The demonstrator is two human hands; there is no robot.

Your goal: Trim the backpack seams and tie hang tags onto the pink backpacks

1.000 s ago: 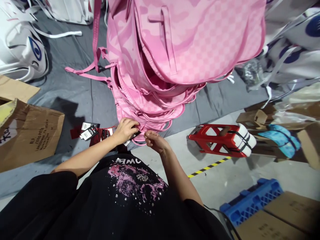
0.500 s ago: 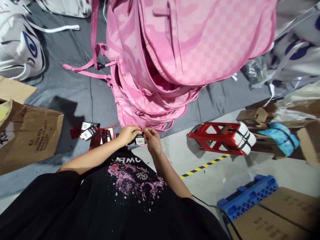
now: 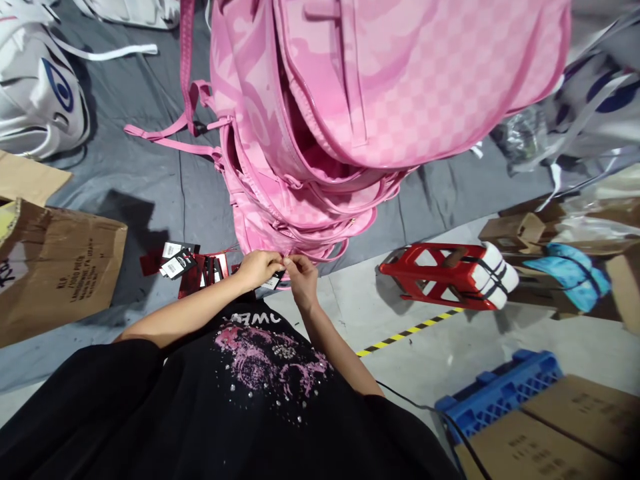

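Note:
A stack of pink checkered backpacks (image 3: 430,87) lies before me, straps trailing to the left. At the stack's near edge, my left hand (image 3: 260,269) and my right hand (image 3: 303,279) are closed in pinches, their fingertips meeting. A black-and-white hang tag (image 3: 273,280) dangles just below the fingers, partly covered by them. Both hands seem to grip its top end or its string, which is too thin to make out. Left of my left hand, several more hang tags (image 3: 177,262), black, white and red, are spread on the grey cloth (image 3: 150,180).
White backpacks (image 3: 37,90) lie at the upper left. A cardboard box (image 3: 75,267) stands at the left. On the floor at right are a red frame-like item (image 3: 435,275), open cartons (image 3: 620,280), and a blue pallet (image 3: 500,390) beside brown boxes (image 3: 535,440).
The hang tag has swung left and tilted, and now shows less below the fingers. My right hand has shifted slightly left; both hands stay pinched together.

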